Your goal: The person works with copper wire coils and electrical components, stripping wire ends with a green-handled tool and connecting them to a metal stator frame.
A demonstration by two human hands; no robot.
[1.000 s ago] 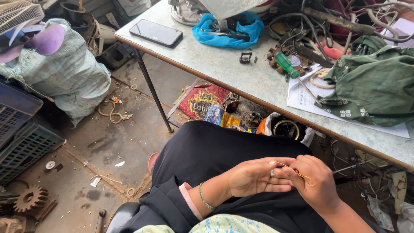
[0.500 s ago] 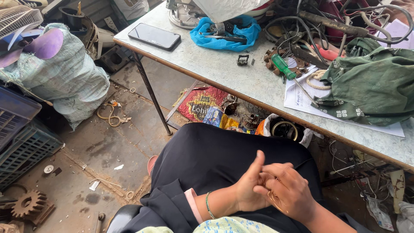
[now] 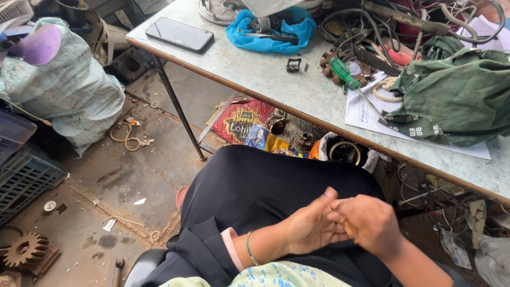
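I count two hands, the left hand (image 3: 311, 228) and the right hand (image 3: 372, 223), over the lap. On the surface (image 3: 276, 79) I see one phone (image 3: 179, 34), one blue cloth (image 3: 268, 34), one green-handled screwdriver (image 3: 345, 74) and one green bag (image 3: 457, 95). On the floor lies one rusty gear (image 3: 24, 248).

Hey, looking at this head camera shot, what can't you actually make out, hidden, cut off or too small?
- Head view: whatever sits between the left hand and right hand is covered by the fingers; only a small tan sliver shows.
- The right forearm is cut off by the bottom edge.
- What lies under the green cloth is hidden.
- The small black part on the table is too small to identify.
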